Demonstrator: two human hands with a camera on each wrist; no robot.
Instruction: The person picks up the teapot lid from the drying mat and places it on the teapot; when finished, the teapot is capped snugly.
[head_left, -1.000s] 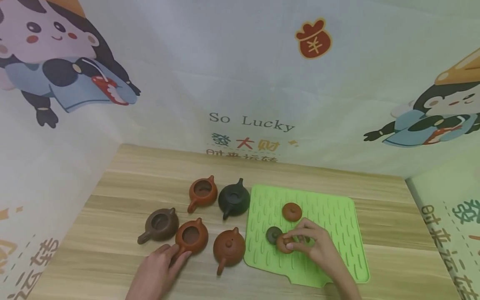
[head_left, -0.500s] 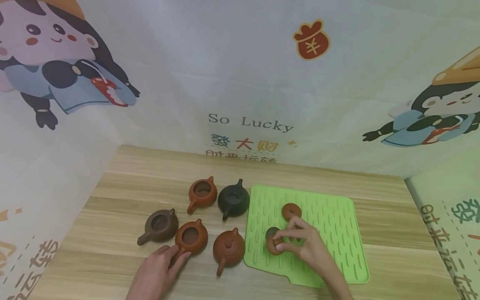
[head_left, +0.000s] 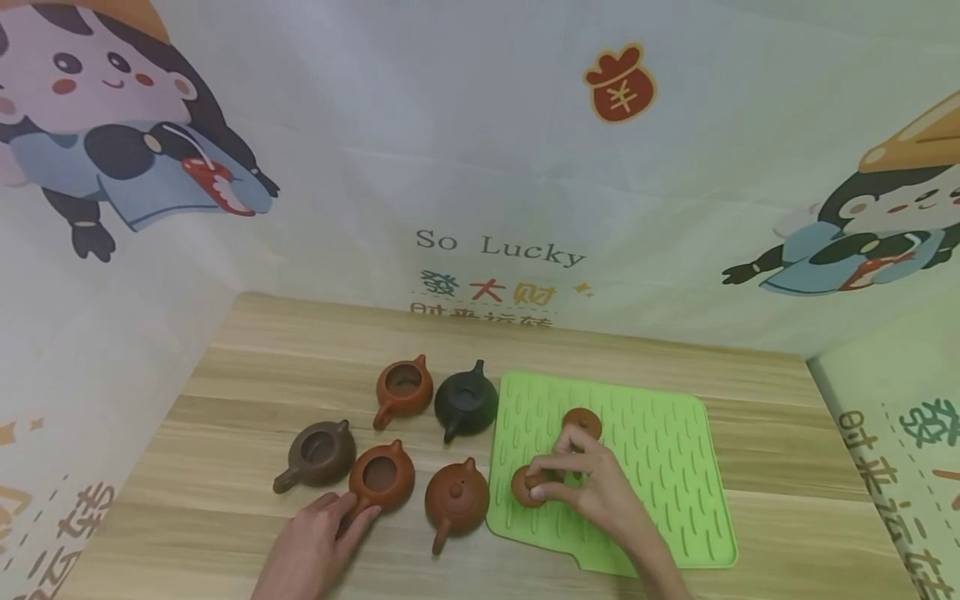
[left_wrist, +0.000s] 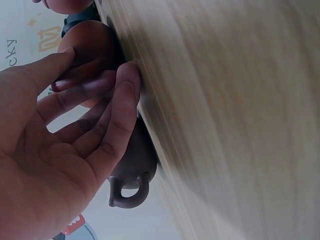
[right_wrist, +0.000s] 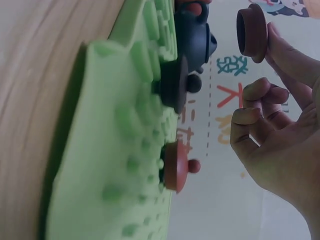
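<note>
My left hand [head_left: 307, 542] pinches the handle of an open orange-brown teapot [head_left: 402, 490], which stands on the wooden table; thumb and fingers meet at the handle in the left wrist view. With thumb and fingertips, my right hand [head_left: 596, 487] holds a small brown teapot lid [head_left: 522, 490] by its knob. The right wrist view shows this lid raised clear of the green mat [head_left: 660, 467]. Below it on the mat lies a dark lid [right_wrist: 174, 85], hidden in the head view. A reddish lid [head_left: 577, 417] lies farther back, partly covered by the right hand.
Between the held teapot and the mat stands a lidded reddish teapot [head_left: 459, 504]. A black teapot [head_left: 467, 408] and an open orange-brown one [head_left: 420, 400] stand behind. The open dark brown teapot [head_left: 341, 458] is at the left. Printed cloth walls [head_left: 360, 167] surround the table.
The right hand has carried the brown lid to the left, across the dark lid and toward the mat's left edge. The left hand stays on the teapot's handle.
</note>
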